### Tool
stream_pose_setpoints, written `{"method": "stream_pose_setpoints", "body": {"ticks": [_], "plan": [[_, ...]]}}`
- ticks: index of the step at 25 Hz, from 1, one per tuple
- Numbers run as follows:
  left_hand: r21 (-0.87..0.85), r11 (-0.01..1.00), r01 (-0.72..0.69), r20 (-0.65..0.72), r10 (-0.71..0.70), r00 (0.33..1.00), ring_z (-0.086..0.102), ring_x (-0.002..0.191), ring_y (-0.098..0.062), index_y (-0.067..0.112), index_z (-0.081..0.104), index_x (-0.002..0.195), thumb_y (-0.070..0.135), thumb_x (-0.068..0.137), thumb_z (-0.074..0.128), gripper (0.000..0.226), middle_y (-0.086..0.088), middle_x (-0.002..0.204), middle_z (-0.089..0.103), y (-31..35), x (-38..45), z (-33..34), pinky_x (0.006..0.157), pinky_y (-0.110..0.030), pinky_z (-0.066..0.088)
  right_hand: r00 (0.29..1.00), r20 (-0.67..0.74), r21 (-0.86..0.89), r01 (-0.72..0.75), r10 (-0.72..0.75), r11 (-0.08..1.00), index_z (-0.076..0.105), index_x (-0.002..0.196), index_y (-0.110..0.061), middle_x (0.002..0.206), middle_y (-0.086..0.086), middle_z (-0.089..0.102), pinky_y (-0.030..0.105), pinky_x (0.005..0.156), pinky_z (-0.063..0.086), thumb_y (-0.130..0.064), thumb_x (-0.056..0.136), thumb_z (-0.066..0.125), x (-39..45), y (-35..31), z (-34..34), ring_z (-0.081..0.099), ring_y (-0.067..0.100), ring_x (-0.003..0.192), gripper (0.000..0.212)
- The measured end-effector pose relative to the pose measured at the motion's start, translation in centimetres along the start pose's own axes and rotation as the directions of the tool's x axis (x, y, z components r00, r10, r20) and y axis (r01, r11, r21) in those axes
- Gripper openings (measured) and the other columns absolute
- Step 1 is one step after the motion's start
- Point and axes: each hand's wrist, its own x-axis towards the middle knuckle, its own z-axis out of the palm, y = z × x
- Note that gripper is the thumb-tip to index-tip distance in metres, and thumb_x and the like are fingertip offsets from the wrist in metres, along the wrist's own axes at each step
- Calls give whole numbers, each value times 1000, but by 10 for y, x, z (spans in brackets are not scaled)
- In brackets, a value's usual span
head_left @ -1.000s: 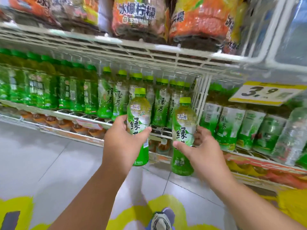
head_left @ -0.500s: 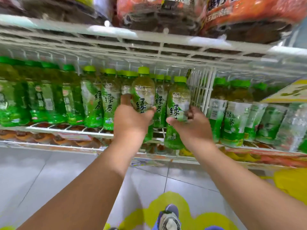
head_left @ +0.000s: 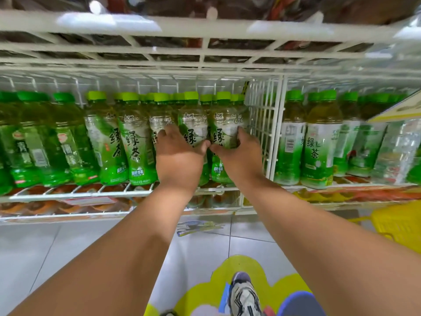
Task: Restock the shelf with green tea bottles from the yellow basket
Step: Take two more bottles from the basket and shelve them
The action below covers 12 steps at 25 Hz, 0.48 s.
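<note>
Since half a second ago both arms have pushed farther in, and the two green tea bottles that hung in front of the shelf edge now stand upright on the wire shelf (head_left: 141, 191) among the front row. The left hand (head_left: 180, 153) grasps the left bottle (head_left: 193, 124), thumb and fingers curled round its label; the right hand (head_left: 239, 153) grasps the right bottle (head_left: 224, 124) the same way. The two thumbs now touch between the bottles, where before they were apart. The view has also moved closer and tipped down, so the packets on the upper shelf have mostly slipped out of sight.

The right bottle stands just beside a white wire divider (head_left: 266, 124), with more green tea bottles (head_left: 319, 142) past it on the right. To the left of the hands stand matching tea bottles (head_left: 136, 142), then darker green bottles (head_left: 34, 142) farther left. A white wire rack (head_left: 205, 49) runs overhead. A yellow price tag (head_left: 396, 108) juts in at the right edge.

Below the shelf lies a pale tiled floor (head_left: 45, 247). The yellow basket (head_left: 401, 226) sits on it at the near right, well apart from the hands; what it contains cannot be seen. A yellow floor sticker (head_left: 205, 290) lies near the bottom, with a grey-and-white sneaker (head_left: 243, 295) on it.
</note>
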Motion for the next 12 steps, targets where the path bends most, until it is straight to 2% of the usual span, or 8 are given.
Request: {"method": "stream_pose_setpoints", "body": {"ticks": [2,5,7,9,12], "plan": [[30,999,-29,-15,29,999,59,105,-35,4,48,119,53,74,83,76,-16,118,56,-1,-1,4,74,-36,46,1000,22,-29,-21,21,999,49,146,-18,126,4,49,30,86,46,-47,80,80,3,2,0,53,19,106,79],[84,992,-97,-51,102,994,55,107,-34,3,47,118,53,75,81,74,-16,120,52,-4,-5,9,78,-36,47,1000,19,-41,1,0,999,46,149,-18,135,10,51,35,97,50,-48,81,79,3,5,1,55,28,120,81],[95,991,-95,-70,102,992,56,106,-35,2,49,118,50,77,81,71,-16,122,50,-6,-5,12,78,-40,50,999,46,-39,5,-3,999,37,156,-18,143,11,47,33,104,44,-47,84,78,3,6,1,50,28,129,88],[117,989,-95,-90,106,990,58,105,-36,2,49,118,49,77,81,71,-16,122,50,-8,-5,15,75,-42,53,998,61,-57,-2,5,998,30,158,-16,149,12,43,32,106,39,-44,86,77,4,7,0,46,28,135,91],[155,978,-143,-109,161,981,57,105,-35,1,50,118,49,77,81,71,-17,120,52,-11,-7,18,69,-38,48,998,70,-50,-6,9,999,27,159,-16,151,12,40,29,106,37,-42,86,78,3,6,1,45,28,137,93]]}}
